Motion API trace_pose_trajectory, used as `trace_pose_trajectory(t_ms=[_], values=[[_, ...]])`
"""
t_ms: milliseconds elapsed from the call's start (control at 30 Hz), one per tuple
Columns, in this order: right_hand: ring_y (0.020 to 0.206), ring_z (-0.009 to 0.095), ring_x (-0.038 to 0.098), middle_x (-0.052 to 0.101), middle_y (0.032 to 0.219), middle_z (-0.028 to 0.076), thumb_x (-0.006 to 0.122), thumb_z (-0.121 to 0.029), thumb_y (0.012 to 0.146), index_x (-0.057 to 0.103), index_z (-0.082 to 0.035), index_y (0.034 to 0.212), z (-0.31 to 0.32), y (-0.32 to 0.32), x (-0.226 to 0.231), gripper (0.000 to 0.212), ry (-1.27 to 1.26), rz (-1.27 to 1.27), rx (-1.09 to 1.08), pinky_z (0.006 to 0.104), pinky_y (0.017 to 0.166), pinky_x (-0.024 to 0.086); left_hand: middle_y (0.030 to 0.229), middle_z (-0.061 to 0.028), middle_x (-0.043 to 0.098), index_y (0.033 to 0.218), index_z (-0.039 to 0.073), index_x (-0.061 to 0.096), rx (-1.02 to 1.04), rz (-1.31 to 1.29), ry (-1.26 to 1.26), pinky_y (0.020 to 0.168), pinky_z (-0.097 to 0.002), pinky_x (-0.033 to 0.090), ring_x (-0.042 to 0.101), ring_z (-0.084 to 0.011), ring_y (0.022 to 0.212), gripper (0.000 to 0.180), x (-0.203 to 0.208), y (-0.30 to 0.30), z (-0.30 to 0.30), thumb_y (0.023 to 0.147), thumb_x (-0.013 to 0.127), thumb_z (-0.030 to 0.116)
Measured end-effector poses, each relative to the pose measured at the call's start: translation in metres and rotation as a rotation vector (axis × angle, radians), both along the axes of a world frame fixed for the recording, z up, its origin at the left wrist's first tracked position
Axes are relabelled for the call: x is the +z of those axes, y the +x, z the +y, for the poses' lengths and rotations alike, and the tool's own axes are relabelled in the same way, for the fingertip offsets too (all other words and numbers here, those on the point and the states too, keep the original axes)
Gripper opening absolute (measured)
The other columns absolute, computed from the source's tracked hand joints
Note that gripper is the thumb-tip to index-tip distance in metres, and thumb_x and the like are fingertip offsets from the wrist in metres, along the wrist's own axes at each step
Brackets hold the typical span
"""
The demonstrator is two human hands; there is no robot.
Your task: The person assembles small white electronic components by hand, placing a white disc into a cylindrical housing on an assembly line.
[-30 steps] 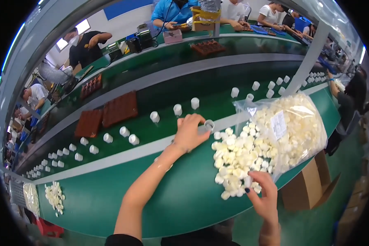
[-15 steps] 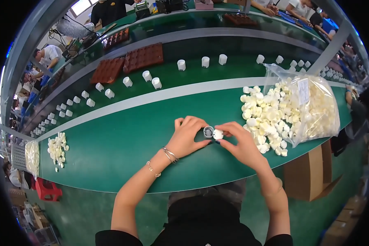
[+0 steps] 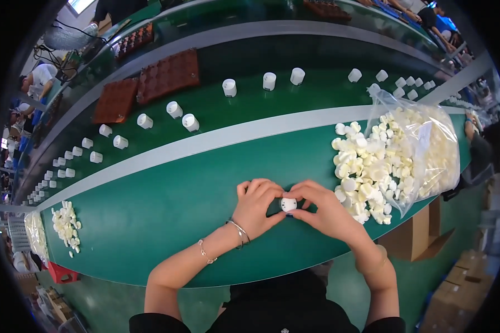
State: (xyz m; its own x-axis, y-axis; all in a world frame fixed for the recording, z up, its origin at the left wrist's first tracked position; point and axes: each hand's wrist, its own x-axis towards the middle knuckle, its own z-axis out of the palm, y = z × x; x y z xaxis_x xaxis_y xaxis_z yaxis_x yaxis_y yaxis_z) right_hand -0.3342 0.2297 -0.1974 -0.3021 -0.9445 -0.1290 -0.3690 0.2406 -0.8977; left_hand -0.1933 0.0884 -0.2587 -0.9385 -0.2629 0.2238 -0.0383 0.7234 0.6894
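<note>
Over the middle of the green worktop, a small white cylindrical housing [image 3: 288, 205] sits between my two hands, its white cap end with small dark marks facing up. My left hand [image 3: 255, 206], with bracelets at the wrist, pinches it from the left between thumb and fingers. From the other side, my right hand [image 3: 324, 210] grips it, fingertips at its upper edge and thumb at its lower edge. The cap covers the housing's mouth; whether it is fully seated I cannot tell. To the right of my right hand lies a pile of loose white and cream caps [image 3: 366, 166].
A clear plastic bag [image 3: 436, 155] of caps rests beside the pile. Beyond the pale rail [image 3: 250, 126], several white cylinders [image 3: 229, 87] stand along a green belt with brown trays [image 3: 168, 75] behind. A smaller pile [image 3: 66, 225] lies far left. A cardboard box [image 3: 414, 233] stands below.
The separate cap in my right hand has come onto the open housing in my left, covering its grey inside. The whole view has shifted a little, and the hands appear lower.
</note>
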Motion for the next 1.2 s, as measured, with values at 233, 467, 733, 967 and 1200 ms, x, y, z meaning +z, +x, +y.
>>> trace_pose_trajectory(t_ms=[233, 467, 733, 967, 1200], values=[[0.077, 0.008, 0.053, 0.055, 0.104, 0.004, 0.064, 0.006, 0.08, 0.063, -0.004, 0.104, -0.002, -0.008, -0.012, 0.026, 0.045, -0.235, -0.061, 0.0205, 0.063, 0.045, 0.107, 0.0005, 0.06, 0.1, 0.013, 0.059, 0.003, 0.037, -0.019, 0.092, -0.0403, 0.028, 0.052, -0.0208, 0.109, 0.039, -0.001, -0.004, 0.002, 0.067, 0.079, 0.021], [0.065, 0.002, 0.043, 0.047, 0.092, 0.001, 0.062, 0.006, 0.08, 0.057, -0.004, 0.088, -0.013, 0.002, -0.026, 0.013, 0.041, -0.342, -0.168, 0.0178, 0.056, 0.038, 0.105, 0.0007, 0.061, 0.098, 0.013, 0.059, -0.01, 0.013, -0.015, 0.091, -0.0402, 0.03, 0.053, -0.0194, 0.108, 0.037, -0.002, -0.002, 0.001, 0.068, 0.079, 0.022], [0.062, 0.003, 0.04, 0.046, 0.091, 0.002, 0.06, 0.005, 0.08, 0.052, -0.005, 0.087, -0.019, 0.011, -0.02, 0.014, 0.055, -0.312, -0.178, 0.0199, 0.052, 0.034, 0.106, 0.0007, 0.059, 0.1, 0.013, 0.059, -0.022, 0.043, -0.05, 0.091, -0.0399, 0.031, 0.052, -0.018, 0.109, 0.038, -0.002, 0.003, -0.002, 0.069, 0.077, 0.024], [0.062, 0.005, 0.041, 0.046, 0.09, 0.003, 0.059, 0.003, 0.081, 0.051, -0.004, 0.091, -0.018, 0.022, -0.029, 0.014, 0.02, -0.166, -0.264, 0.0208, 0.054, 0.036, 0.106, 0.0001, 0.059, 0.101, 0.014, 0.06, -0.051, 0.046, -0.072, 0.091, -0.0404, 0.03, 0.053, -0.0194, 0.108, 0.04, -0.002, 0.002, 0.001, 0.067, 0.078, 0.022], [0.073, 0.008, 0.055, 0.056, 0.088, 0.003, 0.063, -0.001, 0.081, 0.06, -0.006, 0.107, 0.024, -0.008, 0.015, 0.027, 0.116, -0.165, -0.463, 0.0221, 0.06, 0.043, 0.101, -0.0029, 0.061, 0.098, 0.013, 0.063, -0.033, 0.019, -0.094, 0.087, -0.0381, 0.031, 0.053, -0.0227, 0.099, 0.037, 0.012, -0.018, -0.027, 0.065, 0.078, 0.019]])
